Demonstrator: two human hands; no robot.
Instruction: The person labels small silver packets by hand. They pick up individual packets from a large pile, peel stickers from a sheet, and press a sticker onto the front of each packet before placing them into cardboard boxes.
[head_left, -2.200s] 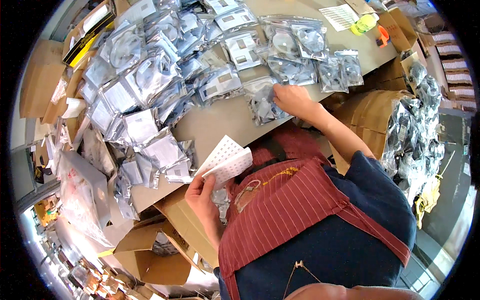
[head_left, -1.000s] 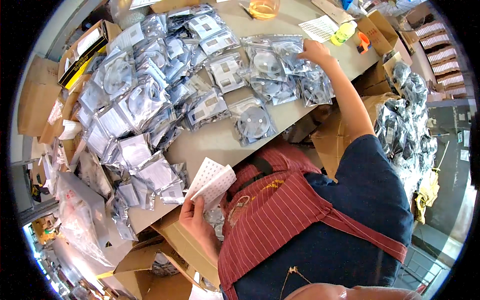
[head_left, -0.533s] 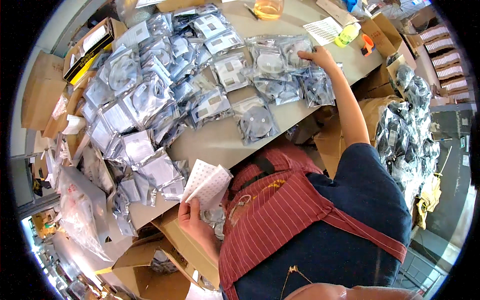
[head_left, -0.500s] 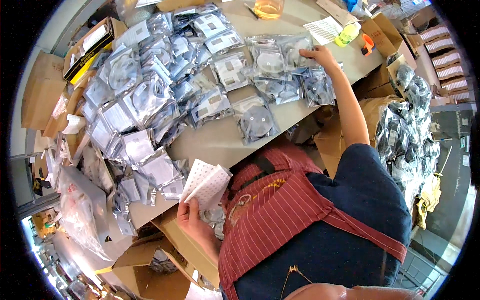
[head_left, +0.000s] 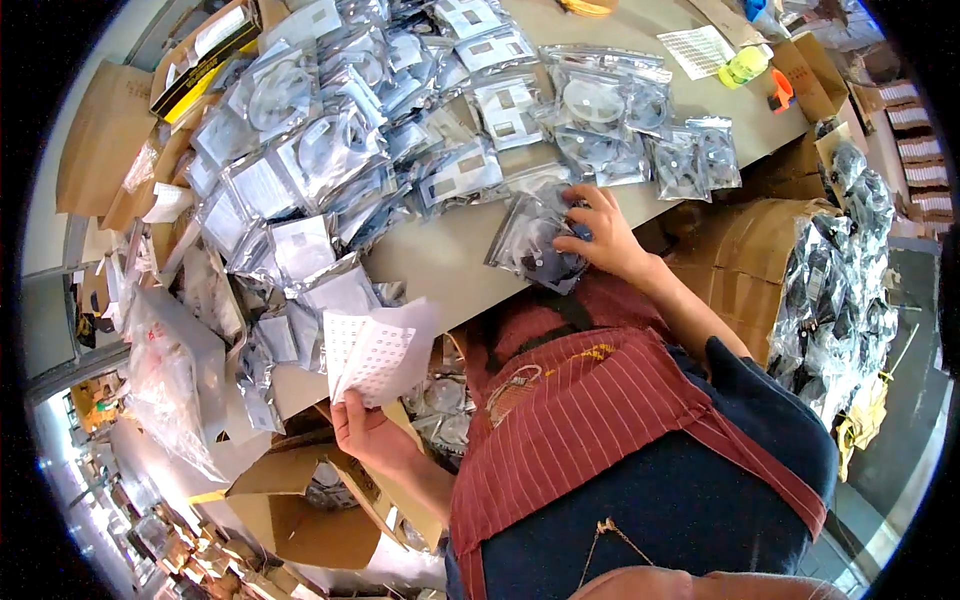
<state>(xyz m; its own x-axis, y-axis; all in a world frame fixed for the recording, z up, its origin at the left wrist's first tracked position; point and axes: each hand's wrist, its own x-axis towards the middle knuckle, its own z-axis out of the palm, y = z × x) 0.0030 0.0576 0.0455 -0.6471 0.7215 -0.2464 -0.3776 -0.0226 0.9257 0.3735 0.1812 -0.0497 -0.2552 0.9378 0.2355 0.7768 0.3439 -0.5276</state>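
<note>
My left hand [head_left: 372, 436] pinches a folded bundle of white label sheets [head_left: 378, 350], printed with rows of small marks, beyond the table's front edge. My right hand [head_left: 605, 235] is at the front edge of the table, its thumb and fingers curled onto a silver zip bag [head_left: 537, 240] with a dark round coil inside. That bag lies tilted, partly under my fingers. Beyond it, a row of similar zip bags [head_left: 600, 155] rests on the table, some showing round coils. A large heap of silver bags [head_left: 300, 160] with pale inserts covers the left side.
A yellow-green bottle [head_left: 745, 66], an orange tool [head_left: 781, 90] and a printed sheet [head_left: 697, 52] lie at the far right of the grey table [head_left: 425, 262]. Open cardboard boxes [head_left: 300, 520] stand below. Black items in clear plastic [head_left: 835, 280] are stacked at the right.
My right hand has left the far-right bags and come back to the near bag, now tilted under it. My left hand still holds the sheets, now fanned differently. The view has shifted.
</note>
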